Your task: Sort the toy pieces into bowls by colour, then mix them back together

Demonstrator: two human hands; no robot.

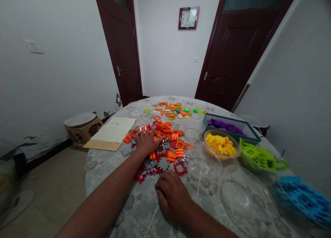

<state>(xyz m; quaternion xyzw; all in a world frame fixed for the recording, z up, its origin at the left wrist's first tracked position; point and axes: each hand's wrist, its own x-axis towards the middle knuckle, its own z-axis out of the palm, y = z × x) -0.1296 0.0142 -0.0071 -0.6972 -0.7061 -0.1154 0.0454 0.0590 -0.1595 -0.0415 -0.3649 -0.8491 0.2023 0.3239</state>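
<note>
My left hand (147, 141) lies palm down with fingers spread over a pile of plastic gear-shaped pieces. Under and around its fingers are orange ridged connector pieces (165, 126), grey gear pieces (163, 164) and red gear pieces (140, 176). My right hand (173, 191) rests on the tablecloth at the near edge of the pile, its fingers curled in. No piece shows in it, though its palm faces away from view. Just beyond its knuckles lies a red gear piece with an open middle (180, 168). More orange connectors (171, 156) sit in short joined rows nearby.
At right stand a bowl of yellow pieces (221, 145), a box of purple pieces (252, 136), lime-green pieces (258, 155) and blue pieces (302, 200). Clear plastic bowls (243, 193) are nearer. Paper sheets (113, 129) lie left; mixed pieces (170, 110) lie at the far side.
</note>
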